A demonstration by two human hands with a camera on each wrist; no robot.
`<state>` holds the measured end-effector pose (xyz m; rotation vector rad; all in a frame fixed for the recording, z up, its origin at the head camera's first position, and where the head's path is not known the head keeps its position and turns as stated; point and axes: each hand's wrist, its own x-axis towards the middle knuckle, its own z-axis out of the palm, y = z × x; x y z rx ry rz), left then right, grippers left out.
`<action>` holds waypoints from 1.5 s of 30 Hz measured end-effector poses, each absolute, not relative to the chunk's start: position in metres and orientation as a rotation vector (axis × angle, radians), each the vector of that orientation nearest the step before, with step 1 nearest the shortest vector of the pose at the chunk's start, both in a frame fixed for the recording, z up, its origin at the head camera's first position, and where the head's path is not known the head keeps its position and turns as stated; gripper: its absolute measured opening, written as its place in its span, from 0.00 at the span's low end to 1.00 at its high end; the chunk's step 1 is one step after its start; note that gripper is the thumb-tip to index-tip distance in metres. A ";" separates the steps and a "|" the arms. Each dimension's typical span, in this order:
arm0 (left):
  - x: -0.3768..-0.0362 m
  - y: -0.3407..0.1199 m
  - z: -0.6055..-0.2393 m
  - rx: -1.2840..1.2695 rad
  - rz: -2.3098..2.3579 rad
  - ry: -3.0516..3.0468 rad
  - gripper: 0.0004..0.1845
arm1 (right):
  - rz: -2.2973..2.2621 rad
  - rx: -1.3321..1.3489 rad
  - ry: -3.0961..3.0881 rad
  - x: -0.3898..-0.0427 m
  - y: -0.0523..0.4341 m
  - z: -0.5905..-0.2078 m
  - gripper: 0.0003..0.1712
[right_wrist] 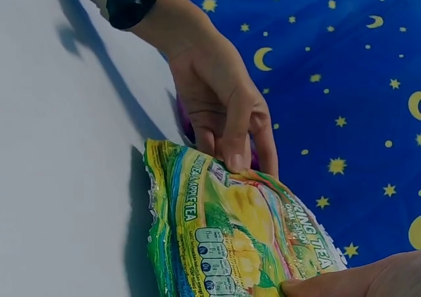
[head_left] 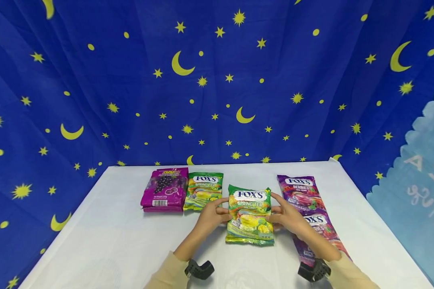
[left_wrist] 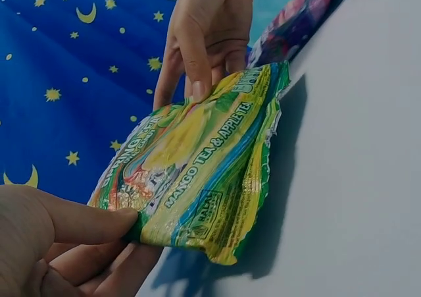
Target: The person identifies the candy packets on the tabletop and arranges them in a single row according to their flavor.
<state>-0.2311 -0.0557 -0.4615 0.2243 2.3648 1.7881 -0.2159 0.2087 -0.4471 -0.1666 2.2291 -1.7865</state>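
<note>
Both hands hold a green and yellow Fox's Spring Tea candy bag (head_left: 250, 216) by its two sides, its printed front toward the head camera. On the left edge, my left hand (head_left: 212, 214) pinches with the thumb in front and fingers behind. At the opposite edge my right hand (head_left: 288, 214) grips the same way. In the left wrist view the candy bag (left_wrist: 197, 159) stands tilted above the white surface, its shadow beside its bottom seam. Just left of the left hand lies a second Spring Tea bag (head_left: 204, 190).
A purple grape candy bag (head_left: 165, 190) lies at the back left. Two purple Fox's Berries bags (head_left: 301, 192) lie in a column on the right, the nearer one partly behind the right forearm. A blue star-and-moon cloth (head_left: 217, 80) hangs behind the white table (head_left: 105, 233).
</note>
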 end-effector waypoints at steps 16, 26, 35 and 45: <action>-0.267 -0.057 -0.446 0.312 1.663 2.712 0.31 | -1.822 -0.233 2.241 -0.259 0.192 -0.438 0.54; -0.283 -0.053 -0.444 0.227 1.562 2.804 0.31 | -1.723 -0.098 2.358 -0.282 0.178 -0.445 0.60; -0.292 -0.052 -0.448 0.199 1.450 2.899 0.30 | -1.600 -0.041 2.467 -0.300 0.171 -0.450 0.58; -0.295 -0.050 -0.449 0.136 1.333 2.945 0.29 | -1.503 -0.038 2.485 -0.309 0.168 -0.453 0.58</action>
